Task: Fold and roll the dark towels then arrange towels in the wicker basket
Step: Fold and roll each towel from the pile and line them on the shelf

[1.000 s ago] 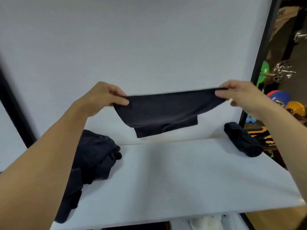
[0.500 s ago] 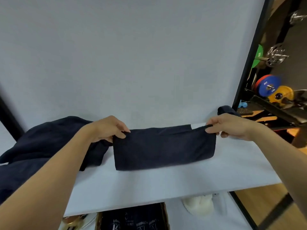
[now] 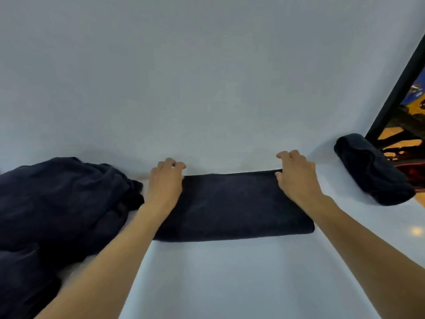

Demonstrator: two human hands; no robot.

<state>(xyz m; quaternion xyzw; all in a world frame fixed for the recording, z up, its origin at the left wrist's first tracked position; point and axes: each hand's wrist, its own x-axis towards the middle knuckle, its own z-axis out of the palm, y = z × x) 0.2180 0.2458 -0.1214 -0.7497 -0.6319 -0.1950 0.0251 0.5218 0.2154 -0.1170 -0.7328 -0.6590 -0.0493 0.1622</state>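
A folded dark towel lies flat on the white table, its long side running left to right. My left hand sits on its far left corner and my right hand on its far right corner. On both hands the fingers curl over the far edge and the thumb lies on the cloth, pinching the corner. A heap of unfolded dark towels lies to the left, touching my left forearm. One rolled dark towel rests at the table's far right. No wicker basket is in view.
A white backdrop rises just behind the towel. A black frame post slants up at the right edge, with coloured gym gear beyond it. The table's right edge lies near the rolled towel.
The towel, held stretched in the air a second ago, has come down and now lies flat on the table. Both hands came down with it, and the view has tilted downward.
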